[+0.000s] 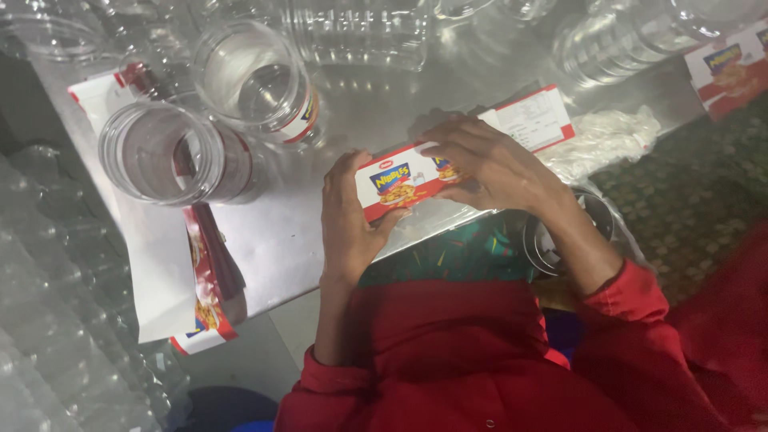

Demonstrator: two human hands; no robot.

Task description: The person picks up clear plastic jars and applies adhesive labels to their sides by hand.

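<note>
Two hands are working at a shiny metal table (pixel 320 256), clear plastic jars (pixel 256 80) crowding it.
We are pinching a red label strip (pixel 464 156): left hand (pixel 348 216) gripping its end, right hand (pixel 488 160) pressing flat on top.

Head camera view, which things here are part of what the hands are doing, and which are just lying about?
In hand:
- long red and white printed label strip
- left hand
- right hand

Lying about:
- two clear plastic jars with red labels
- crumpled clear plastic wrap
- stack of loose label sheets
- shiny metal table
</note>
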